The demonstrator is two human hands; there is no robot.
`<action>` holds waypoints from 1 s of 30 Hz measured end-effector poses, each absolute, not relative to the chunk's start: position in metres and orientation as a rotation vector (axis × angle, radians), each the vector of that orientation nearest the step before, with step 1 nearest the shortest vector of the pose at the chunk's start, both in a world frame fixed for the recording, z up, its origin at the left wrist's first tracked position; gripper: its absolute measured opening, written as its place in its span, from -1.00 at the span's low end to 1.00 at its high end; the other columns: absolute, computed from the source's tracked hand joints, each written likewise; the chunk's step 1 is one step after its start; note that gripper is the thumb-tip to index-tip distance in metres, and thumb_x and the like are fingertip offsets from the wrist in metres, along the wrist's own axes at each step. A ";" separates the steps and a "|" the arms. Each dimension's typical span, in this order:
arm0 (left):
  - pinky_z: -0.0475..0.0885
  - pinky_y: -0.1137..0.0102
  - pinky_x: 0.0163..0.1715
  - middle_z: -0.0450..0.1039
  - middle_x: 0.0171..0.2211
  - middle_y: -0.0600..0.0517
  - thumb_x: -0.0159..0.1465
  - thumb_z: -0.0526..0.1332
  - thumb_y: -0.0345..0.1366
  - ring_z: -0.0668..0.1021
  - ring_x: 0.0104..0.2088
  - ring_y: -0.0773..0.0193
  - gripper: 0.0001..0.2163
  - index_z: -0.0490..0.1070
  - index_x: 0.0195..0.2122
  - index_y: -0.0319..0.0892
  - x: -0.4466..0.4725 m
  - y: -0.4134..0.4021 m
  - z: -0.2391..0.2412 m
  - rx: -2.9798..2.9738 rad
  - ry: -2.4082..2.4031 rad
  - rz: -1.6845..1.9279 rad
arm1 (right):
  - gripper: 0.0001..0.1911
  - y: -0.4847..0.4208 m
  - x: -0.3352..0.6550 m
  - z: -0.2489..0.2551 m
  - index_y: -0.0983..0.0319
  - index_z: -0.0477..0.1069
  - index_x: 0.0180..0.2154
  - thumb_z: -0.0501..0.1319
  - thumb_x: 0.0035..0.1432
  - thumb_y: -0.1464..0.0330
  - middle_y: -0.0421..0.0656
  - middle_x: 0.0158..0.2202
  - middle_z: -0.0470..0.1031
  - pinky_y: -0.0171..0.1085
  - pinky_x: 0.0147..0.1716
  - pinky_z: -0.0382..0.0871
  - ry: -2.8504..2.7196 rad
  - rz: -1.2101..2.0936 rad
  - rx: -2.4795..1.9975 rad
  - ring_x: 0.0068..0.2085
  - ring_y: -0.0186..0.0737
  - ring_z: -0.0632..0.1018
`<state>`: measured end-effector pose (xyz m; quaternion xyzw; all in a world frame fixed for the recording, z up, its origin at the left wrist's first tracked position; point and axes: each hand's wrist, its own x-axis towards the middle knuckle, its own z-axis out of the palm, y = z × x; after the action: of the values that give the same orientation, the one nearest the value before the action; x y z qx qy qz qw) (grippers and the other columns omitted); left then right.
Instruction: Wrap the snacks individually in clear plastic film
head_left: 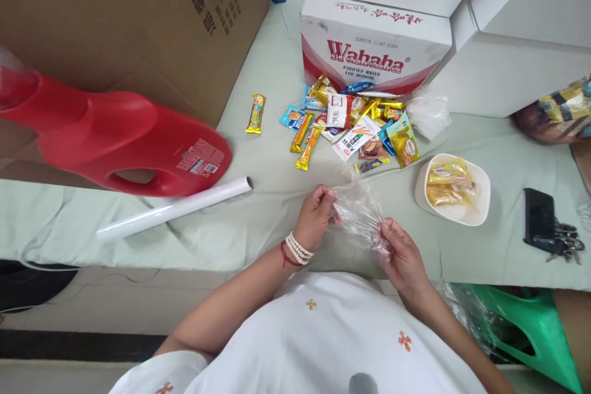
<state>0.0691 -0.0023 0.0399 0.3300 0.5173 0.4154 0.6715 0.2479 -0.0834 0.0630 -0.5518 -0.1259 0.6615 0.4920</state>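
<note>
Two hands, left hand and right hand, pinched a crumpled clear film just left of the white bowl. Bowl sat uncovered with few packs inside; snack pile beyond-left of it lay loose.

The plastic film hangs between the left hand and the right hand, over the near edge of the table; left of them lies a roll, a jug on its side behind it, a cardboard box behind that; the snack pile lies beyond the hands, before the carton; right of the pile sits a dish holding what seem to be two packets; a phone lies farther right
</note>
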 end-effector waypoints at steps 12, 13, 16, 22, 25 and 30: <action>0.16 0.47 -0.73 0.21 -0.63 0.23 0.36 0.15 0.04 0.26 -0.73 0.41 -0.68 0.25 -0.37 -0.08 0.053 -0.010 0.024 0.896 1.358 0.844 | -0.41 -0.053 0.258 0.044 0.26 0.54 -0.17 0.47 -0.06 -0.06 -0.09 -0.27 0.62 -0.41 -0.70 -0.13 -0.535 1.683 -1.569 -0.63 -0.51 0.21; 0.17 0.46 -0.71 0.21 -0.63 0.22 0.37 0.12 0.03 0.26 -0.73 0.41 -0.69 0.25 -0.36 -0.08 0.053 -0.009 0.022 0.908 1.367 0.830 | -0.43 -0.048 0.257 0.043 0.26 0.54 -0.20 0.52 -0.14 0.01 -0.11 -0.31 0.61 -0.42 -0.69 -0.15 -0.520 1.702 -1.546 -0.63 -0.53 0.19; 0.32 0.42 -0.58 0.32 -0.52 0.15 0.36 0.15 -0.04 0.37 -0.62 0.35 -0.76 0.30 -0.28 -0.11 0.049 -0.006 0.017 1.039 1.471 0.854 | -0.47 -0.040 0.252 0.041 0.26 0.51 -0.29 0.59 -0.28 0.14 -0.17 -0.41 0.59 -0.43 -0.68 -0.16 -0.457 1.704 -1.508 -0.63 -0.53 0.18; 0.39 0.09 0.00 0.47 -0.16 -0.10 0.29 0.25 -0.32 0.51 -0.09 0.07 -0.83 0.45 -0.10 -0.10 0.040 -0.015 0.027 2.063 1.515 1.157 | -0.52 -0.042 0.245 0.040 0.25 0.49 -0.33 0.58 -0.27 0.18 -0.23 -0.45 0.53 -0.42 -0.68 -0.13 -0.397 1.660 -1.467 -0.63 -0.53 0.17; 0.41 0.23 -0.15 0.50 -0.25 -0.04 0.37 0.18 -0.23 0.53 -0.24 0.17 -0.84 0.48 -0.08 -0.07 0.052 -0.022 0.039 2.219 1.024 0.823 | -0.57 -0.049 0.243 0.043 0.24 0.50 -0.31 0.55 -0.17 0.18 -0.31 -0.54 0.43 -0.41 -0.67 -0.06 -0.463 1.562 -1.486 -0.63 -0.50 0.17; 0.34 0.35 -0.36 0.43 -0.38 0.02 0.37 0.15 0.06 0.44 -0.40 0.25 -0.63 0.49 -0.24 -0.16 0.084 -0.017 0.043 1.817 1.038 0.578 | -0.62 -0.058 0.244 0.055 0.20 0.51 -0.20 0.51 -0.04 0.21 -0.22 -0.38 0.58 -0.40 -0.61 0.11 -0.667 1.445 -1.500 -0.54 -0.42 0.32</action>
<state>0.0840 -0.0170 0.0433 0.7403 0.4228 0.2357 0.4665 0.2438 -0.0584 0.0551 -0.6092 -0.2710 0.5869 0.4594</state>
